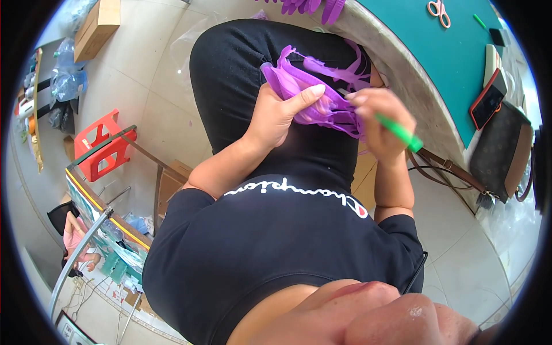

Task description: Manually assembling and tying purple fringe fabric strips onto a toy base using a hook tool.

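Over my lap, my left hand (pixel 272 116) grips a purple feather piece (pixel 290 77), its thumb pressed on top and the fingers mostly hidden underneath. Ragged feather strands spread from it to the right, across my dark trousers. My right hand (pixel 386 118) is closed around a slim tool with a bright green handle (pixel 399 133). The handle's end points down and to the right. Motion smears this hand, and the tool's working tip is too unclear to name its kind. The right fingertips are beside the feather strands.
To the right, a green-topped table (pixel 425 63) carries pink-handled scissors (pixel 440 14), a phone (pixel 489 99) and a brown handbag (pixel 503 155). More purple feathers (pixel 305 6) hang over its far edge. At left are a red stool (pixel 103 144), a cardboard box (pixel 99 29) and a seated person (pixel 77 241).
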Demonstrator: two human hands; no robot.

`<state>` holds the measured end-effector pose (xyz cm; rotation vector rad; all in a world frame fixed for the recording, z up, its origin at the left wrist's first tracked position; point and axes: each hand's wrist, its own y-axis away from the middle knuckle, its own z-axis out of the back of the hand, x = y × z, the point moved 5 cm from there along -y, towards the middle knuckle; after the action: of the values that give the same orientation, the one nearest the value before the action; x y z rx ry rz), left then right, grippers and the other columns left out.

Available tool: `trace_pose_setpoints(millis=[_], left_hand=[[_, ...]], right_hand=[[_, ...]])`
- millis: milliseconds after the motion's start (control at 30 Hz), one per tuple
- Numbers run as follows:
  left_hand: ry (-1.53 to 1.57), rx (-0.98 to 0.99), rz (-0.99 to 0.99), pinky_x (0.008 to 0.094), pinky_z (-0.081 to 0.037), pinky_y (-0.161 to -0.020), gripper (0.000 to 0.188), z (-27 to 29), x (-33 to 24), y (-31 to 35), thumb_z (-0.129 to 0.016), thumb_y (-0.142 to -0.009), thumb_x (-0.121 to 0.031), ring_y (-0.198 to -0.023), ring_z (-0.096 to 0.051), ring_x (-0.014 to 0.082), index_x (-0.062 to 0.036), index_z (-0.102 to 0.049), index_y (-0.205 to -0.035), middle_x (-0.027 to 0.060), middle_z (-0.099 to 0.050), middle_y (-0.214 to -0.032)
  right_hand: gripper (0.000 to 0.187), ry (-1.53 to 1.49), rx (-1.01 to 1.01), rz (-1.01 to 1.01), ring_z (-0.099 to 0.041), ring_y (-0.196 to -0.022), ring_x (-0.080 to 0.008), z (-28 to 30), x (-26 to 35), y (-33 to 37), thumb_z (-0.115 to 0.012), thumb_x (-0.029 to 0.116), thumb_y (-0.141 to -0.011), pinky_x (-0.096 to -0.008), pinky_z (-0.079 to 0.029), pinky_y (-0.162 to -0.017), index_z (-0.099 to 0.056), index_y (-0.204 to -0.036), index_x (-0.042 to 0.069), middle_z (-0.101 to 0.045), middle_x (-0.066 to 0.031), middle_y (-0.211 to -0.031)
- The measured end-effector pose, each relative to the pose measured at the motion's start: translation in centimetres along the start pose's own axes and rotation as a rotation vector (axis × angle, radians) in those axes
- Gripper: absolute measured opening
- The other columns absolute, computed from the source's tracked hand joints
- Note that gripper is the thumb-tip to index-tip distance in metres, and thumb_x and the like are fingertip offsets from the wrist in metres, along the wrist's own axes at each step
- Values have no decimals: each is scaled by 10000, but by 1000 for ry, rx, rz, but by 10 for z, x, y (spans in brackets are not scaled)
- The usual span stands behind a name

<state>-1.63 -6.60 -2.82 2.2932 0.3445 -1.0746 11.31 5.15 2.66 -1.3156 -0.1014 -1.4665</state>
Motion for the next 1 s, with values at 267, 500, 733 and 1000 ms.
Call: trace_pose_setpoints(millis=[267,500,733,1000], left_hand=[[21,-6,-32,270,-537,-738,108,-1,-3,-2,-655,-882,-90,-769,-673,145,0,-656,-942,83,-698,-852],[-65,-7,-38,266,-537,-720,118,1,0,-1,-671,-872,-95,-747,-670,138,10,-665,-927,78,-699,-823],[-144,3,-39,262,-534,-697,156,6,-4,3,-699,-859,-110,-716,-660,139,36,-674,-905,88,-696,-789],[-276,119,-66,258,-527,-684,182,1,0,1,-722,-844,-137,-721,-663,135,11,-657,-927,61,-694,-795]], right_hand=[[243,128,46,215,-666,-741,-284,-17,8,6,-718,-25,-744,-331,-548,-642,-613,-963,-32,-659,-177,-856],[211,246,122,184,-646,-712,-263,-15,12,2,-717,-7,-739,-311,-528,-630,-629,-929,-19,-646,-161,-820],[70,-245,128,-552,-579,-657,-155,2,-5,11,-597,31,-894,-267,-472,-621,-610,-861,-29,-609,-94,-781],[289,-419,29,-639,-486,-721,-101,-18,-22,10,-645,-6,-812,-251,-416,-649,-390,-719,94,-556,-59,-767]])
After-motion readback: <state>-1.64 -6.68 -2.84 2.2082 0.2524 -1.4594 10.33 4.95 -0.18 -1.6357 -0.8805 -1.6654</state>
